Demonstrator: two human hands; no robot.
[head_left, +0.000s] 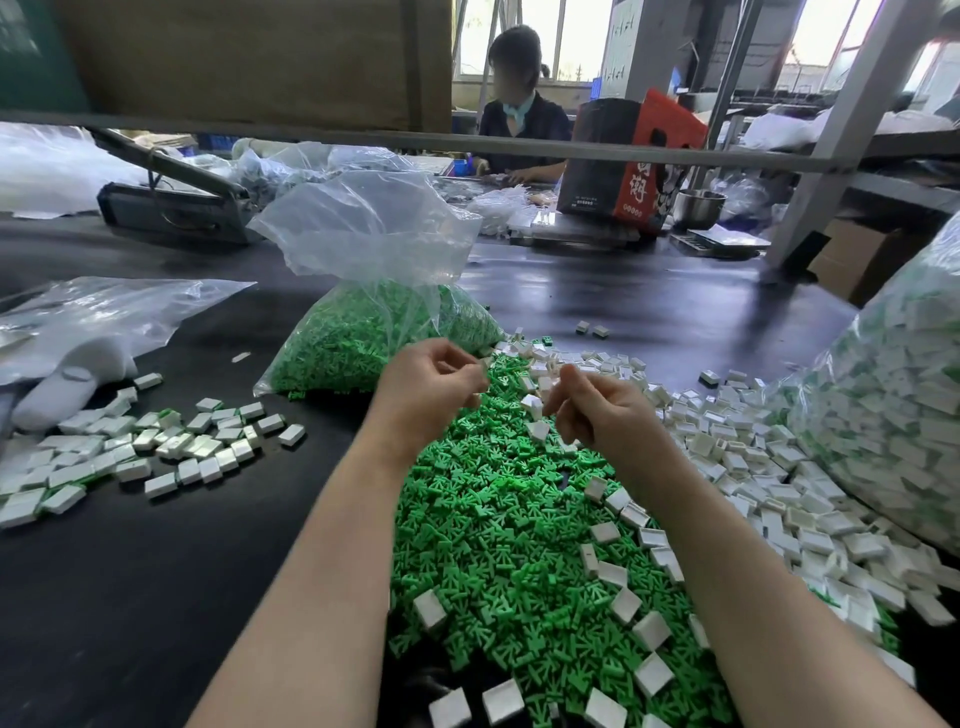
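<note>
A heap of small green plastic inserts (519, 530) lies on the black table (156, 571) in front of me. White rectangular caps (779, 499) spread to its right. My left hand (431, 389) hovers over the heap with fingers curled, thumb and fingertips pinching a small piece that is mostly hidden. My right hand (602, 415) is just beside it and grips a white cap (532, 404) in its fingertips, with a second cap just below. An open clear bag of green inserts (363, 338) stands behind my hands. Assembled white-and-green pieces (130, 452) lie at the left.
A large clear bag of white-and-green pieces (893, 395) bulges at the right. Clear plastic bags (88, 317) lie at the left. Across the table are a heat sealer (171, 202), a red-and-black carton (623, 166), a metal bowl (698, 208) and another person (524, 124).
</note>
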